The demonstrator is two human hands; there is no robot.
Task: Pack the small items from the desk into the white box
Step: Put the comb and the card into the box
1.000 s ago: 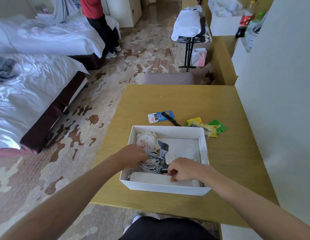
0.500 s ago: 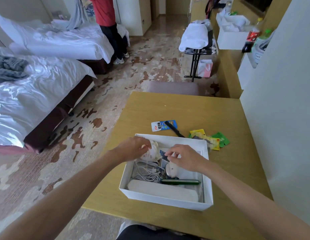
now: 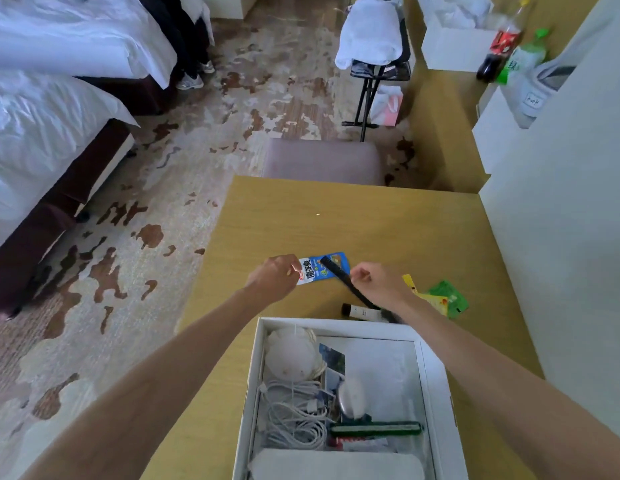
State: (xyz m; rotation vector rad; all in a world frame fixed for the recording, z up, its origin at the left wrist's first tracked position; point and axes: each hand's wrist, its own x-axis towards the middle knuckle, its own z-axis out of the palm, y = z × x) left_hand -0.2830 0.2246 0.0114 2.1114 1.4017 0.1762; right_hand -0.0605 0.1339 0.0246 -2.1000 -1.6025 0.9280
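1. Head view, frame centre: the left hand point(image 3: 274, 279) pinches the white end of the blue packet point(image 3: 320, 268) on the desk point(image 3: 388, 230); the right hand point(image 3: 378, 284) closes on the black comb point(image 3: 346, 284) lying across it.
2. Lower frame: the white box point(image 3: 436, 375) sits near.
3. Advice: lift the comb first, so the packet slides free without dragging the small tube point(image 3: 360, 310).
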